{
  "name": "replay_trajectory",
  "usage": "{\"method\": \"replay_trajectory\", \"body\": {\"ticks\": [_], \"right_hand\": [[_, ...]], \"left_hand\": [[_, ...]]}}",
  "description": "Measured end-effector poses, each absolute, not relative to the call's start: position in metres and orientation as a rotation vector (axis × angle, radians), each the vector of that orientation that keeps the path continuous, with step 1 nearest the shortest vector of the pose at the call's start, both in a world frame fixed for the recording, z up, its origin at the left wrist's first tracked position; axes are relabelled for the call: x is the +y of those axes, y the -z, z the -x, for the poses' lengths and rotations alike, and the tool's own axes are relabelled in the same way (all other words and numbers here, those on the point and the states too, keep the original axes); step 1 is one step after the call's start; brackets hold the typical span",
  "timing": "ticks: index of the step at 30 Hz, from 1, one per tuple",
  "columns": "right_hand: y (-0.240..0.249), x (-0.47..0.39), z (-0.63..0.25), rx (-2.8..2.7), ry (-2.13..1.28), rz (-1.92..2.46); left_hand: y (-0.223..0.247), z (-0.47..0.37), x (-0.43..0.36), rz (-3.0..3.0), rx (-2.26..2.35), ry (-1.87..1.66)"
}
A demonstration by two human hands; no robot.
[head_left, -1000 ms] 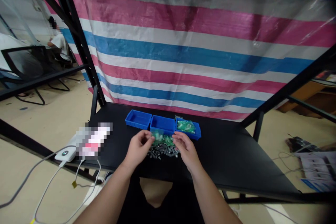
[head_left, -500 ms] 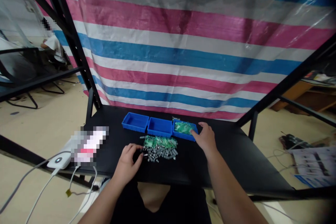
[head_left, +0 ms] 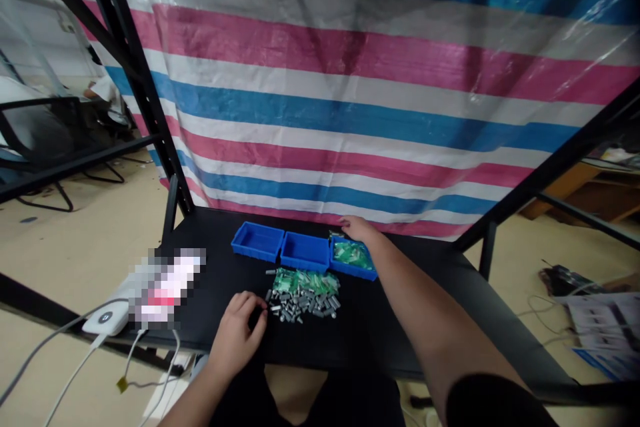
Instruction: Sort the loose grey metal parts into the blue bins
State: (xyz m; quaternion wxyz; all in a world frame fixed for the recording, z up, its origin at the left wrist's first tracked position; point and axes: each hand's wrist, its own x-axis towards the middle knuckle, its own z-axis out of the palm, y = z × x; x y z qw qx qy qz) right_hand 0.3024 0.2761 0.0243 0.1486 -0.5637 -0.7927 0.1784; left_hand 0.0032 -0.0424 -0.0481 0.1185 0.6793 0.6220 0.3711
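My left hand rests on the black table, its fingers curled and apart at the left edge of a pile of small grey metal parts. Green-and-clear packets lie against the back of the pile. My right hand reaches behind the right blue tray, over small items at its back edge; whether its fingers grip any is too small to tell. That tray holds green packets. The middle blue tray and left blue tray are empty.
A white device with cables sits at the left end of the black table, beside a blurred pinkish object. A striped sheet hangs behind, between black frame posts. Part of a person shows at far left.
My right hand has moved from the right tray's edge to behind that tray. My left hand has drawn slightly left from the pile. The view has shifted slightly.
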Motion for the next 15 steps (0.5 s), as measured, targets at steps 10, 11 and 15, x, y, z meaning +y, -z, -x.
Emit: {"method": "replay_trajectory", "body": {"ticks": [10, 11, 15], "right_hand": [[-0.018, 0.306, -0.286, -2.372, -0.603, 1.804], [-0.022, 0.305, -0.289, -2.362, -0.572, 1.797], [-0.042, 0.288, -0.321, -2.261, -0.448, 1.772]], "left_hand": [[0.044, -0.005, -0.041, -2.028, 1.841, -1.009], [0.043, -0.005, -0.041, -2.03, 1.845, -1.004], [0.042, -0.004, -0.041, -2.045, 1.846, -0.984]]}}
